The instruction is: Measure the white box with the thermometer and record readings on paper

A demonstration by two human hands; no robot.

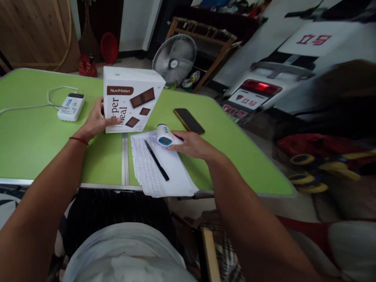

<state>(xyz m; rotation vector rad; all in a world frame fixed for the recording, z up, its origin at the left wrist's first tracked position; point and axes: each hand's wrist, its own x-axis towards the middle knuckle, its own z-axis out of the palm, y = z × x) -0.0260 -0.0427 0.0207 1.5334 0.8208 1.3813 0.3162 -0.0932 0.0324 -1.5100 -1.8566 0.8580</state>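
My left hand (101, 117) grips the lower left side of a white NutriMotion box (139, 113), its thumb across the printed front. The box stands upright on the green table (100, 156), tilted slightly. In my right hand (190, 143) is a white and blue infrared thermometer (166, 135), fingers wrapped round its handle. Its small screen faces up toward me. Under it lie sheets of paper (179, 178) with rows of handwriting, and a black pen (157, 160) rests across them. A dark smartphone (189, 120) lies just beyond my right hand.
At the table's left sits a white power strip (72, 107) with a cable. Behind the table stand a fan (175, 58) and a red basin (109, 47). A white scooter (258, 84) is parked to the right. The paper overhangs the near table edge.
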